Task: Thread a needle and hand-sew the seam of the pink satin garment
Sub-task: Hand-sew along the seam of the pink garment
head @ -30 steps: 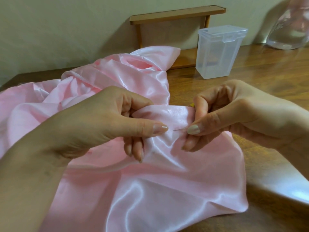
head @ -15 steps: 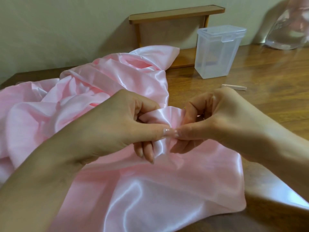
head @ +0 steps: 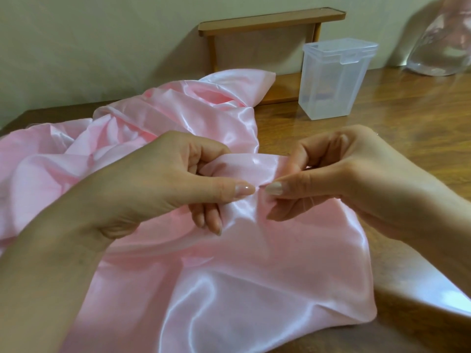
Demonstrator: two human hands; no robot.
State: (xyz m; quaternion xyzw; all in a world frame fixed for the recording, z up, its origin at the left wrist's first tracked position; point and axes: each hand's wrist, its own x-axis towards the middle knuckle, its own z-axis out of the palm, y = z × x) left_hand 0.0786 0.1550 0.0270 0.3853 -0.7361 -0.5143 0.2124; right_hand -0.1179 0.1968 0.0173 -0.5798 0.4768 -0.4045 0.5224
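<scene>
The pink satin garment [head: 229, 276] lies heaped across the wooden table [head: 407, 110], with its folded seam edge [head: 249, 166] lifted between the two hands near the middle of the view; against half a second back, where the edge is bunched into a hump and the thumbs touch, we now see it pulled flatter with the thumb tips just apart; a second back a thin needle shows between the thumbs, now we cannot make it out, likely buried in the fold or under the right thumb; left hand [head: 163, 184] pinches the fold, thumb on top, index curled behind, other fingers hanging below; right hand [head: 339, 174] has thumb and curled fingers clamped on the fold's other end, whether also on the needle we cannot tell; we judge a stitch is midway, pull-through not yet done; behind, a clear plastic box [head: 334, 80], a wooden stand [head: 270, 19] and a glass vessel [head: 443, 42] sit well apart from the work.
</scene>
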